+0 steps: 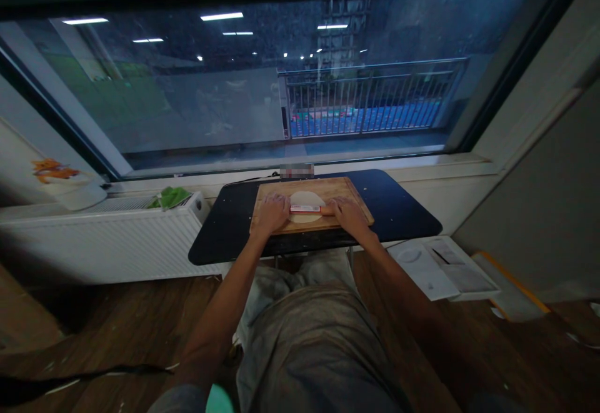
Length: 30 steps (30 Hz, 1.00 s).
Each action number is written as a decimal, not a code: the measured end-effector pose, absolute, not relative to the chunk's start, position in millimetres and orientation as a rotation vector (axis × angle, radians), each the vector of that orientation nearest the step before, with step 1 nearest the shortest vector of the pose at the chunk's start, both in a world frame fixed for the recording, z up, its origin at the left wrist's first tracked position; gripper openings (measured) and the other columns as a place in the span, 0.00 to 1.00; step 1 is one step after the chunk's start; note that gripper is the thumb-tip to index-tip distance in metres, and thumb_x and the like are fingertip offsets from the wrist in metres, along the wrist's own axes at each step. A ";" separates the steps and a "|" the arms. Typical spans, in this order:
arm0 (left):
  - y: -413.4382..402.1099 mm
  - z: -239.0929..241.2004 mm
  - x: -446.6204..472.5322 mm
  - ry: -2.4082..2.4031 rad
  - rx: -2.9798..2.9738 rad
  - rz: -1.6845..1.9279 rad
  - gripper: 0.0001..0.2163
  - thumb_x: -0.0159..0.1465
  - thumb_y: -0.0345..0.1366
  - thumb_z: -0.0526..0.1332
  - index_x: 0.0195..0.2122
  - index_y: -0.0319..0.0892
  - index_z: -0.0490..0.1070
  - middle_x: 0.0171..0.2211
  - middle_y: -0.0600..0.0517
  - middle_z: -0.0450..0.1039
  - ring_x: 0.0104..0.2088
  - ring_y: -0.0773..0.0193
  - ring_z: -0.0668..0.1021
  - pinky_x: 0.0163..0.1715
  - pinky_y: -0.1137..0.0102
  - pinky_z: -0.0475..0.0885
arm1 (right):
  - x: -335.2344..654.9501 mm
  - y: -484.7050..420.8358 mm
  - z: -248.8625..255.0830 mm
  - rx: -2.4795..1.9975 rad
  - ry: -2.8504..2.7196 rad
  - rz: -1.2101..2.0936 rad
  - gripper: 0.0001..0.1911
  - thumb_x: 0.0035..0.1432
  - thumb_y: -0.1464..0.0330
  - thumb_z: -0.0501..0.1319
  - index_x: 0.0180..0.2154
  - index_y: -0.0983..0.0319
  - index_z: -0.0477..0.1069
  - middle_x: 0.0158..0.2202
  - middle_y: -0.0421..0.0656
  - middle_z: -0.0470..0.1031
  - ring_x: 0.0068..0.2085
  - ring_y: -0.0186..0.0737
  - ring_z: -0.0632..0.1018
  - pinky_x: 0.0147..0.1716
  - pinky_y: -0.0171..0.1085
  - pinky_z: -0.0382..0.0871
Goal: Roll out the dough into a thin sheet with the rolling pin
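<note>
Rolling pin (307, 208) lying across round dough sheet (307, 198) on wooden cutting board (335, 187); left hand (275, 210) gripping its left end, right hand (345, 212) its right. Board on dark table (405, 213), small blurred object (296, 170) just behind it, near window (225, 107). Left: radiator (117, 247) bearing crumpled green cloth (171, 197) and white container (77, 195), orange item (54, 169) at its top; inside hidden. Low right, beside table: flat white box (417, 269), printed top. Pin and hands partly cover dough.
</note>
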<state>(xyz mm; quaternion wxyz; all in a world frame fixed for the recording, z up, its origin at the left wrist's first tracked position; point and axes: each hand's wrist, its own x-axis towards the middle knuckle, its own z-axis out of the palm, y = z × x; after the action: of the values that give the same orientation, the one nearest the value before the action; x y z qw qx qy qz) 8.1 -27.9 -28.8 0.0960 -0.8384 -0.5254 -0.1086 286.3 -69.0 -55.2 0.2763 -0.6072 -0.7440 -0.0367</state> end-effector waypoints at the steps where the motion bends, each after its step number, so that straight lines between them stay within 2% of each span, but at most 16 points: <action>1: -27.3 -27.8 8.1 -1.560 -2.484 -0.301 0.24 0.82 0.37 0.42 0.59 0.40 0.79 0.61 0.37 0.81 0.67 0.46 0.77 0.71 0.51 0.69 | 284.4 -67.8 -52.9 -1.667 -2.007 -0.123 0.25 0.82 0.66 0.47 0.53 0.63 0.84 0.56 0.55 0.87 0.61 0.52 0.83 0.68 0.48 0.71; 5: -35.6 -33.7 3.0 -1.491 -2.529 -0.311 0.22 0.81 0.34 0.44 0.61 0.40 0.78 0.63 0.37 0.80 0.67 0.46 0.77 0.69 0.53 0.70 | 277.6 -70.4 -51.8 -1.753 -1.962 -0.189 0.25 0.82 0.67 0.47 0.54 0.66 0.82 0.58 0.59 0.85 0.61 0.55 0.83 0.66 0.48 0.71; 11: -57.8 -47.0 -1.7 -1.622 -2.507 -0.525 0.26 0.83 0.39 0.41 0.66 0.38 0.75 0.69 0.39 0.77 0.72 0.50 0.75 0.75 0.56 0.65 | 276.6 -88.8 -62.7 -1.683 -1.929 -0.239 0.27 0.81 0.66 0.45 0.59 0.64 0.82 0.61 0.55 0.84 0.69 0.57 0.77 0.72 0.52 0.67; 14: -66.9 -53.4 -2.3 -1.675 -2.491 -0.566 0.26 0.83 0.39 0.41 0.70 0.38 0.74 0.72 0.40 0.74 0.75 0.50 0.73 0.78 0.54 0.62 | 278.0 -94.1 -64.4 -1.657 -1.924 -0.235 0.27 0.81 0.66 0.46 0.61 0.66 0.82 0.63 0.55 0.84 0.72 0.58 0.75 0.74 0.54 0.65; 20: -73.9 -66.2 -5.4 -1.639 -2.468 -0.681 0.27 0.83 0.40 0.41 0.72 0.41 0.72 0.73 0.42 0.74 0.76 0.50 0.71 0.80 0.49 0.59 | 276.5 -88.5 -61.4 -1.685 -1.940 -0.262 0.25 0.80 0.67 0.49 0.57 0.64 0.84 0.59 0.57 0.85 0.70 0.58 0.77 0.73 0.56 0.66; 23: -64.7 -64.9 -5.4 -1.649 -2.476 -0.632 0.28 0.83 0.42 0.41 0.73 0.40 0.70 0.74 0.41 0.72 0.78 0.48 0.68 0.79 0.48 0.59 | 274.4 -77.5 -56.8 -1.727 -2.016 -0.273 0.22 0.79 0.69 0.51 0.54 0.66 0.84 0.57 0.59 0.86 0.69 0.61 0.77 0.74 0.57 0.63; 27: -40.7 -55.4 -3.9 -1.657 -2.482 -0.528 0.28 0.83 0.42 0.41 0.77 0.39 0.65 0.77 0.39 0.67 0.80 0.43 0.63 0.78 0.43 0.59 | 273.5 -53.5 -47.8 -1.699 -2.057 -0.253 0.18 0.79 0.68 0.55 0.57 0.66 0.82 0.62 0.61 0.83 0.71 0.62 0.74 0.77 0.59 0.56; 30: -22.2 -46.9 -2.3 -1.610 -2.492 -0.412 0.27 0.82 0.39 0.42 0.74 0.38 0.68 0.79 0.37 0.63 0.79 0.40 0.63 0.76 0.42 0.61 | 274.4 -34.5 -41.1 -1.678 -2.079 -0.260 0.19 0.79 0.66 0.54 0.57 0.65 0.82 0.61 0.59 0.84 0.70 0.60 0.74 0.76 0.59 0.57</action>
<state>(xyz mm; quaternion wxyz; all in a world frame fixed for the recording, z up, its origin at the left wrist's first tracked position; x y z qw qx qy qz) -2.3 -22.2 -46.9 0.0729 -0.8298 -0.5361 -0.1372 274.4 -34.5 -41.1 0.2266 -0.6087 -0.7545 -0.0945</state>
